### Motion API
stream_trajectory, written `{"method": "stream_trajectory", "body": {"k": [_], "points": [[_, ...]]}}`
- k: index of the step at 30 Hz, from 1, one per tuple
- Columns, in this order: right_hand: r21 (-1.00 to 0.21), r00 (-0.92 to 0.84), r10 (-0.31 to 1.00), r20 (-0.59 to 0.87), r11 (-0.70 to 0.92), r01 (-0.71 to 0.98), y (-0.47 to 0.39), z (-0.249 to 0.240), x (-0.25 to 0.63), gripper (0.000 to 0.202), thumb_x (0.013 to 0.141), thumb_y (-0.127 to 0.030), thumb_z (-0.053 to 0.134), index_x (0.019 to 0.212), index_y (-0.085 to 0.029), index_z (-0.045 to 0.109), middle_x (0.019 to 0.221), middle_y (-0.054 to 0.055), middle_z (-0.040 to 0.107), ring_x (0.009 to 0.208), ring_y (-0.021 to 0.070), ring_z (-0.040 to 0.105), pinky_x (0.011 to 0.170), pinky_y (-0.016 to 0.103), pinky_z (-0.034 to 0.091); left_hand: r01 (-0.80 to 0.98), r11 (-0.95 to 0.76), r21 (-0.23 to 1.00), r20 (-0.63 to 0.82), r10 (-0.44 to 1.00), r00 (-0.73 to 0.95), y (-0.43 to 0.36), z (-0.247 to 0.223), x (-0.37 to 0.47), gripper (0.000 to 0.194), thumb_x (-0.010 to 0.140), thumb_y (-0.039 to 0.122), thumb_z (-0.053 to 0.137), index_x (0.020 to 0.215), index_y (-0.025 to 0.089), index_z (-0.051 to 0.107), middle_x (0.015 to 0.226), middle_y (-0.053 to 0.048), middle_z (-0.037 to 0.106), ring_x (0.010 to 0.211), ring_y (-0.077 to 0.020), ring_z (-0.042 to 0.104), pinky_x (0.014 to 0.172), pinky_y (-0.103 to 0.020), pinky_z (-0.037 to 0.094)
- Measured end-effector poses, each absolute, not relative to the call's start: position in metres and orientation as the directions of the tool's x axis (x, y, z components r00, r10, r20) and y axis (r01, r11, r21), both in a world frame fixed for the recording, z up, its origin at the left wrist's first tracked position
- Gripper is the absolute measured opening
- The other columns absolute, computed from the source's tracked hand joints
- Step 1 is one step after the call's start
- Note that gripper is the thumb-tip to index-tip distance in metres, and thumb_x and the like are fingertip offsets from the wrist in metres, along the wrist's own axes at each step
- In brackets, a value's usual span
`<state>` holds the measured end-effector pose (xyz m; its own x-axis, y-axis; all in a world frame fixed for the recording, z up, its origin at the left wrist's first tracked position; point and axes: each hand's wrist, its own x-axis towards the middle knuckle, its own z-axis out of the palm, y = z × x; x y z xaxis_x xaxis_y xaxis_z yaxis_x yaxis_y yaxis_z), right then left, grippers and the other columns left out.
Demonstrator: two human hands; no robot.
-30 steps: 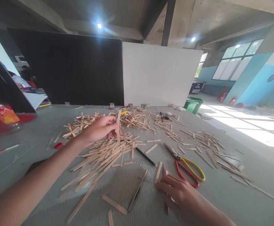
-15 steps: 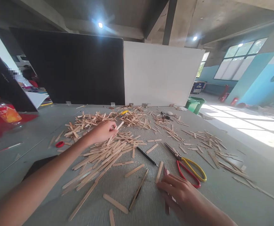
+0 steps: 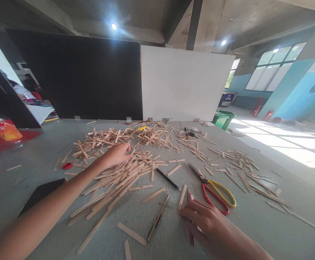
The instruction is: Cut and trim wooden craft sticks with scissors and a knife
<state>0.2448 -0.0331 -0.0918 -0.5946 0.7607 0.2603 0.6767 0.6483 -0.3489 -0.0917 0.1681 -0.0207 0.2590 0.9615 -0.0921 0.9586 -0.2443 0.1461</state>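
Observation:
My left hand [image 3: 119, 154] reaches over a pile of wooden craft sticks [image 3: 125, 177], its thumb and forefinger apart with no stick visible between them. At the lower right, my right hand [image 3: 206, 220] rests on the table with its fingers curled over a dark red strip [image 3: 191, 238], mostly covered by the hand. A loose craft stick [image 3: 182, 198] lies beside its fingertips. Red-and-yellow-handled scissors [image 3: 210, 184] lie open just beyond that hand. A black pen [image 3: 167, 179] sits between the pile and the scissors. Tweezers [image 3: 158, 218] lie left of my right hand.
More sticks [image 3: 152, 135] are heaped at the back around a yellow item [image 3: 142, 128]. Thin scraps [image 3: 244, 162] spread over the right side. A red ring-shaped cap [image 3: 67, 165] and a drink bottle [image 3: 4, 126] are at left. Black and white panels [image 3: 184, 83] border the table's back.
The stick that stuck out of my left hand is gone from its fingers, and the hand has drawn slightly left and down. My right hand stays in place on the dark red strip.

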Motion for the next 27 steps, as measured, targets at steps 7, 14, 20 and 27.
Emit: {"method": "stream_trajectory", "body": {"k": [7,14,20,27], "points": [[-0.349,-0.609,0.754,0.247,0.656,0.67,-0.034,-0.087,0.245,0.026,0.104,-0.008,0.045,0.108,-0.019,0.068,0.096,0.007,0.07,0.087,0.0255,0.07,0.075,0.039,0.058,0.958,-0.253,0.133,-0.285,0.916,0.282,0.161,-0.035,-0.079,0.032,0.102,0.036,0.067,0.13,0.018,0.065,0.131,-0.01,0.067,0.109,-0.0265,0.069,0.092,-0.046,0.06],[-0.38,-0.602,0.757,0.254,0.651,0.658,-0.032,-0.089,0.245,0.026,0.104,-0.008,0.044,0.106,-0.02,0.068,0.097,0.006,0.069,0.088,0.0246,0.068,0.076,0.038,0.056,0.951,-0.241,0.195,-0.299,0.909,0.291,0.166,-0.044,-0.083,0.034,0.102,0.035,0.068,0.131,0.018,0.064,0.133,-0.01,0.066,0.11,-0.0266,0.069,0.092,-0.046,0.06],[-0.392,-0.61,0.768,0.197,0.632,0.669,-0.032,-0.091,0.246,0.027,0.106,-0.01,0.043,0.111,-0.019,0.068,0.102,0.008,0.07,0.092,0.0271,0.069,0.079,0.042,0.058,0.948,-0.236,0.215,-0.274,0.917,0.291,0.17,-0.048,-0.085,0.036,0.101,0.034,0.07,0.133,0.019,0.063,0.133,-0.01,0.065,0.112,-0.0276,0.068,0.091,-0.046,0.06],[-0.407,-0.601,0.776,0.191,0.62,0.671,-0.033,-0.088,0.245,0.026,0.105,-0.009,0.044,0.106,-0.02,0.068,0.101,0.008,0.069,0.093,0.027,0.069,0.08,0.041,0.057,0.955,-0.22,0.2,-0.277,0.922,0.271,0.169,-0.047,-0.084,0.035,0.102,0.035,0.068,0.132,0.018,0.064,0.133,-0.01,0.065,0.111,-0.0274,0.069,0.092,-0.047,0.06]]}}
